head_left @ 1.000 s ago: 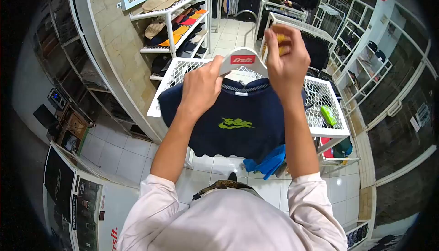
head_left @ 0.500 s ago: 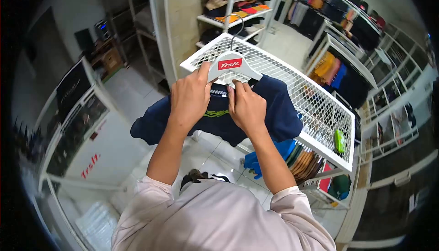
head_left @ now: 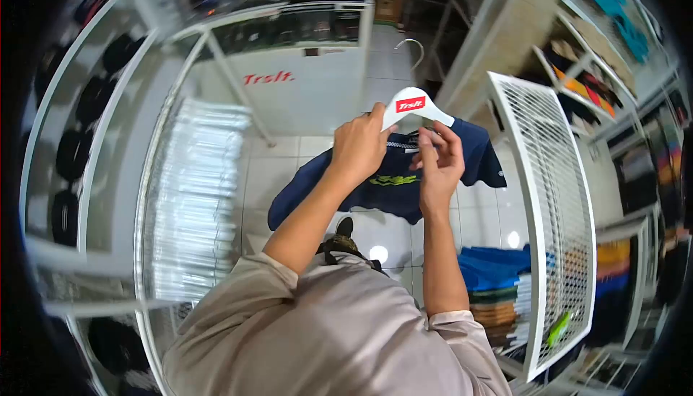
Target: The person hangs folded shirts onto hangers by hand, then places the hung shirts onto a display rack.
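Observation:
A navy blue T-shirt with a lime-green print hangs on a white clothes hanger that has a red "Trslt." label and a metal hook. My left hand is closed around the hanger's left arm, by the shirt's shoulder. At the right side of the neckline is my right hand, its fingers loosely bent and apart in front of the collar. Whether those fingertips touch the fabric is hard to see. A small pale neck label shows inside the collar.
To the right stands a white mesh rack with a green packet on it. Folded clothes are stacked below. On the left are plastic-wrapped packages; a white counter with "Trslt." lettering stands ahead.
My view has turned left, and the hanger with the shirt is now away from the mesh rack, over the floor. My right hand's fingers have loosened from the collar.

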